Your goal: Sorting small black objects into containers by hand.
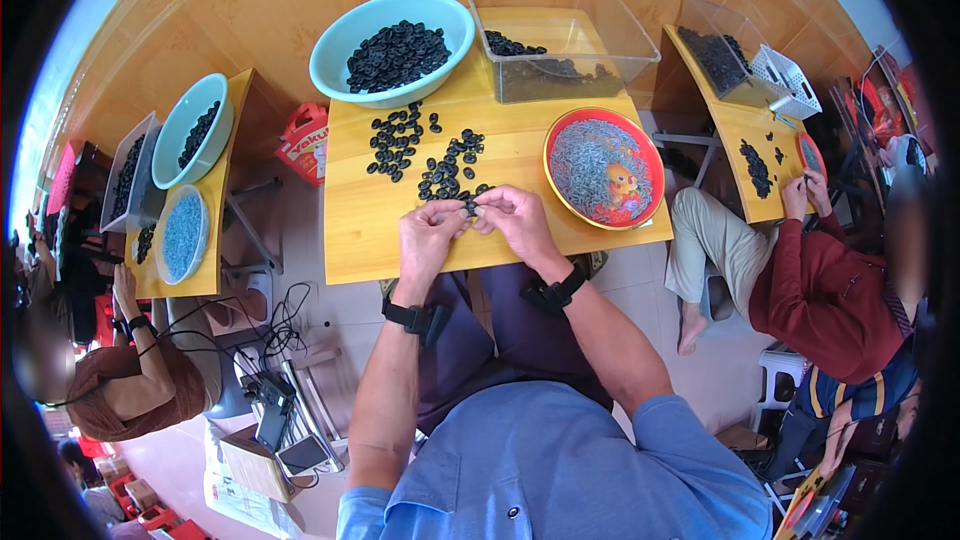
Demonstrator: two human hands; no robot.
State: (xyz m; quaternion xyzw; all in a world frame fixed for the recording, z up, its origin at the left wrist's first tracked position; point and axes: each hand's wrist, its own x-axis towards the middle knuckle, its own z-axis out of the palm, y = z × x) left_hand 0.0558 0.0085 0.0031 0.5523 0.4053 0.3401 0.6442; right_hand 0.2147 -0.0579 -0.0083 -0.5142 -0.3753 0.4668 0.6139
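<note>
Near the front edge of the yellow table [380, 230], my left hand [428, 240] and my right hand [518, 223] meet fingertip to fingertip. Both are closed in a pinch on a small black oval piece [470, 208], mostly covered by the fingers. Just beyond them lies a loose heap of similar black oval pieces [440, 180], with another cluster [395, 140] further back on the left. To the right of my hands, a round red tray [655, 202] with a yellow rim holds many small grey slender parts [590, 155], too fine to name.
At the back stand a light-blue basin [325, 65] full of black pieces and a clear plastic bin [560, 85] with more. People work at side tables [735, 150] left and right. Black cables [285, 325] and a stool-like frame are on the floor at left.
</note>
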